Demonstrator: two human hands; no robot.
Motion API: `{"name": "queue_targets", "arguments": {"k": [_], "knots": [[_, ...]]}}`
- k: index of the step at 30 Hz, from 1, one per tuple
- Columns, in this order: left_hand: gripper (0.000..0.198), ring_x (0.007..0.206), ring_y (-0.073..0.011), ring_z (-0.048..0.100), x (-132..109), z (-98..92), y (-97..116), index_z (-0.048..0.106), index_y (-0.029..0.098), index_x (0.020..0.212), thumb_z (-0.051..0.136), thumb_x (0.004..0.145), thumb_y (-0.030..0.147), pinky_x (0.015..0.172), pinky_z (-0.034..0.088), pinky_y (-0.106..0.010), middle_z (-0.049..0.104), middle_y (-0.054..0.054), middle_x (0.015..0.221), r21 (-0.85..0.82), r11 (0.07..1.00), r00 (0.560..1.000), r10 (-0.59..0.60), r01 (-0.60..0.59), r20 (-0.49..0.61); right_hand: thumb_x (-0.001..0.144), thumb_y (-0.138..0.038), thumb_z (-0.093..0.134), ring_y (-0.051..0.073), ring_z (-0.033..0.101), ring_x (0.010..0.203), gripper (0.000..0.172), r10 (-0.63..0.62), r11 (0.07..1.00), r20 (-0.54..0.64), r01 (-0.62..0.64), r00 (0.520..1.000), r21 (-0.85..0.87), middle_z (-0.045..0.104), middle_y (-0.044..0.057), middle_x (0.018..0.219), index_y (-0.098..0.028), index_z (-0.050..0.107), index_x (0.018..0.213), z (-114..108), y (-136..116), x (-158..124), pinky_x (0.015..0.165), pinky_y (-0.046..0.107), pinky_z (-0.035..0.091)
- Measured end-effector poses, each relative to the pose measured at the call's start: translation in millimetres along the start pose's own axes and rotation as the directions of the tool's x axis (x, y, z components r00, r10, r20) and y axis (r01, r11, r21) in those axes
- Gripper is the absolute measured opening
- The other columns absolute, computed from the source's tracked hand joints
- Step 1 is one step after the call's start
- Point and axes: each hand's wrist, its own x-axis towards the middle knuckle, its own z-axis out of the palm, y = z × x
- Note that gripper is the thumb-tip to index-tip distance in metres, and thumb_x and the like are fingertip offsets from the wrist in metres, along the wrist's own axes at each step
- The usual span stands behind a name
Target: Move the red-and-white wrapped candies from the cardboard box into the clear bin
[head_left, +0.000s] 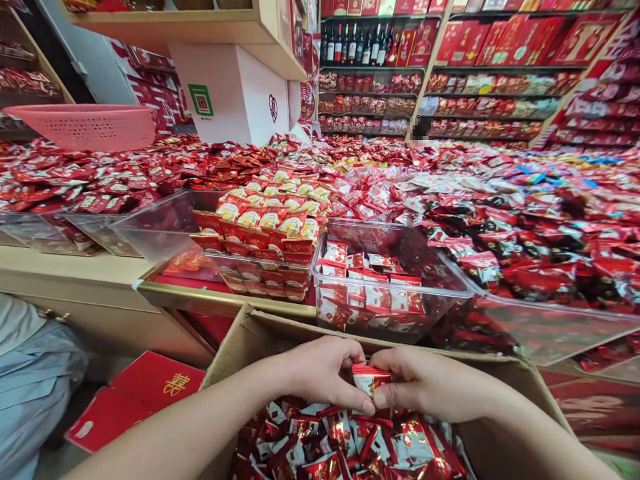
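Observation:
Between my hands, above an open cardboard box (pixel 270 325), is a small red-and-white candy packet (pixel 371 379). My left hand (pixel 325 373) has its thumb and fingers closed around the packet's left side. From the right, my right hand (pixel 417 379) pinches the same packet, its thumb almost meeting the left thumb. Whether more packets sit behind this one is hidden by the fingers. Beneath both hands, the box holds a loose heap of similar shiny red-and-white packets (pixel 340 433). Just beyond the box, a clear plastic bin (pixel 450 293) has the same kind of packets standing in rows.
Left of that bin, durian-labelled packets (pixel 273 220) are stacked in neat tiers. Black-and-red packets (pixel 545 260) fill the right-hand bin. A pink basket (pixel 95 127) rests on the heaps at left. Red bags (pixel 155 387) lie low beside a person's light-blue clothing (pixel 35 387).

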Motion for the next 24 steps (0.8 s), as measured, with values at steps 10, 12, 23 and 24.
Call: {"name": "queue_targets", "arguments": {"k": [10,12,23,24], "knots": [[0.038,0.051,-0.0038,0.041,-7,-5.4,6,0.034,0.018,0.091,0.061,0.065,0.019,0.045,0.031,-0.014,0.049,0.006,0.064,-0.595,0.798,0.985,0.164,-0.096,0.061,0.071,-0.033,0.061,0.008,0.049,0.053,0.025,0.034,0.887,-0.116,0.024,0.993,0.461,0.052,-0.003,0.062,-0.016,0.045,0.080,3,-4,-3,0.049,0.019,0.036],[0.041,0.050,-0.0031,0.042,-7,-9.8,7,0.034,0.018,0.098,0.061,0.067,0.019,0.045,0.031,-0.014,0.050,0.005,0.065,-0.660,0.735,0.977,0.212,-0.155,0.005,0.068,-0.030,0.065,0.007,0.047,0.054,0.027,-0.006,0.836,-0.189,0.108,0.982,0.539,0.050,-0.004,0.062,-0.016,0.044,0.077,-1,-6,-4,0.051,0.019,0.036],[0.042,0.057,-0.0077,0.047,-11,-14.8,3,0.045,0.020,0.100,0.063,0.063,0.028,0.049,0.036,-0.017,0.055,0.003,0.073,-0.235,0.969,0.994,0.096,-0.081,0.053,0.067,-0.020,0.057,0.007,0.041,0.055,0.012,0.030,0.989,-0.188,-0.002,0.982,0.145,0.049,-0.004,0.063,-0.016,0.050,0.076,8,-7,1,0.048,0.018,0.032],[0.040,0.058,-0.0095,0.049,-11,-13.9,1,0.048,0.020,0.097,0.063,0.062,0.030,0.048,0.036,-0.018,0.057,0.002,0.073,-0.091,0.995,0.993,0.060,-0.050,0.101,0.066,-0.020,0.057,0.008,0.044,0.054,0.012,0.065,0.998,-0.144,-0.065,0.987,0.005,0.052,-0.004,0.064,-0.017,0.053,0.077,12,-5,2,0.047,0.018,0.032]]}}
